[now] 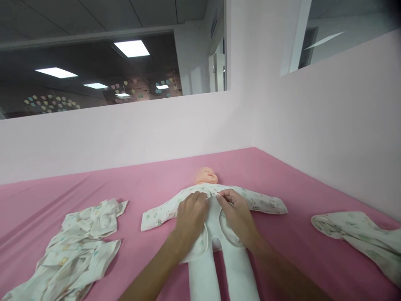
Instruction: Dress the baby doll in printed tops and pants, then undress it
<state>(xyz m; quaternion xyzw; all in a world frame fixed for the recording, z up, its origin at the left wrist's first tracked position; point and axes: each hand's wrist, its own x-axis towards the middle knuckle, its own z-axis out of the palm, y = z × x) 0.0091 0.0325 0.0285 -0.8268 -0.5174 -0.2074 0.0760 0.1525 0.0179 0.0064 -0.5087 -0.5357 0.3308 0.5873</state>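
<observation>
A baby doll lies on its back on the pink sheet, its head toward the wall. It wears a white patterned baby jacket with both sleeves spread wide and the front parted, over white clothing with white legs. At the doll's upper chest, my left hand has its fingers closed on the jacket's edge near the neckline. Across from it, my right hand pinches the other front edge between thumb and fingers. The exact spot gripped by the left fingers is partly hidden.
Crumpled patterned baby clothes lie to the left. A folded patterned cloth rests at the right. The pink sheet meets white walls at the back and right, with windows above.
</observation>
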